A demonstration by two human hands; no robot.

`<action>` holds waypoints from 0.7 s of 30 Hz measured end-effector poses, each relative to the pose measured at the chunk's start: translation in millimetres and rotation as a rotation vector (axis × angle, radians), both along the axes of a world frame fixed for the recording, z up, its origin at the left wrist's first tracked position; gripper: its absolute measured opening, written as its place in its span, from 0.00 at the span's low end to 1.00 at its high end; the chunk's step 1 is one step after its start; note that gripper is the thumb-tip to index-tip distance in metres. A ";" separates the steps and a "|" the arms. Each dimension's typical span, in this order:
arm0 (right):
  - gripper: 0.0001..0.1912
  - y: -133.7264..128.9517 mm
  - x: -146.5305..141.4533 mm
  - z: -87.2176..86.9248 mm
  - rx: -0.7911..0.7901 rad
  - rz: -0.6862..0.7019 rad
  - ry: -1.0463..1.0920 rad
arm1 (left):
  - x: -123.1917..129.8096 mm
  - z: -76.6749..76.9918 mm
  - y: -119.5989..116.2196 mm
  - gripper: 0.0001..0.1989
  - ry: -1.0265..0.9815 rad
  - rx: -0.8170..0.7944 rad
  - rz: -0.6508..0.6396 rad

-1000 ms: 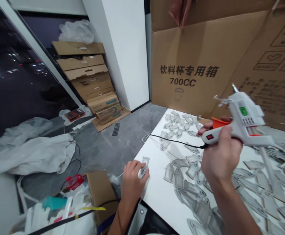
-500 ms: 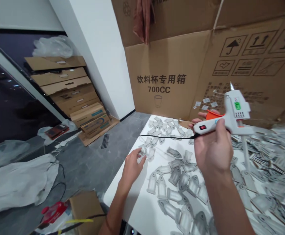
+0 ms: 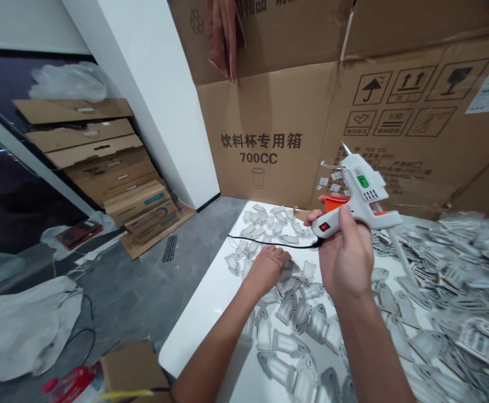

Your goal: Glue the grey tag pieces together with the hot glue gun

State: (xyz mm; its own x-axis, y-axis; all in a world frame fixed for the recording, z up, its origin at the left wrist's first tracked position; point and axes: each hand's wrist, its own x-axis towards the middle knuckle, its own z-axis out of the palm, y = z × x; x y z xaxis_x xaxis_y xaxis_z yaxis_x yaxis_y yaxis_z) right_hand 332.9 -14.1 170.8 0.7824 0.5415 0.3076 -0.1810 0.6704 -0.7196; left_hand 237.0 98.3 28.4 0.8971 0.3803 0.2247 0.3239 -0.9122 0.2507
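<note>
My right hand is wrapped round the handle of a white hot glue gun with an orange trigger, nozzle pointing up. A glue stick juts from its rear, and a black cord runs left from the handle. My left hand is low over the white table, fingers bent down and bunched above small grey, flat, pointed pieces. Its fingertips are hidden, so what they grip does not show. Another grey piece lies left of this hand, near the table's edge.
A heap of similar pieces covers the table's right side. Large cardboard stands upright behind the white table. Flattened boxes lean at left. A carton and a red-capped bottle are at lower left.
My left hand has moved right from near the table's left edge to among the grey pieces; one piece now lies where it was. My right hand still holds the glue gun, tilted further left.
</note>
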 end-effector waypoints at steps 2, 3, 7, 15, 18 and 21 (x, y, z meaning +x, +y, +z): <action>0.12 -0.3 -1.2 -0.4 -0.015 -0.015 -0.049 | -14.1 3.8 -9.1 0.12 0.001 0.010 0.038; 0.12 -0.1 -1.6 -1.0 -0.027 -0.016 -0.078 | -27.3 6.1 -17.6 0.12 -0.018 0.010 0.069; 0.13 2.4 -5.3 -5.9 -0.119 -0.001 -0.213 | -106.5 9.9 -59.5 0.08 -0.239 -0.013 0.242; 0.22 4.9 -54.8 -25.2 -0.482 0.394 -0.578 | -231.6 -20.5 -93.5 0.08 -0.254 0.155 0.703; 0.24 1.3 -79.2 -44.8 -0.712 0.612 -0.754 | -239.6 -23.7 -99.1 0.09 -0.256 0.141 0.726; 0.24 -6.8 -94.0 -68.1 -0.901 0.720 -0.926 | -241.8 -21.6 -104.1 0.11 -0.265 0.101 0.721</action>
State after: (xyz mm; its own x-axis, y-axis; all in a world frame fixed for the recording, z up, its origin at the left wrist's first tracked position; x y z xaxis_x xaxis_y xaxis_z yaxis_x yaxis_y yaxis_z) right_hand 238.9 -20.9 102.6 -0.0142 0.9942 -0.1068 0.4718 -0.0875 -0.8773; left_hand -4.9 -5.8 6.8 0.3466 0.8160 0.4625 0.7872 -0.5212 0.3296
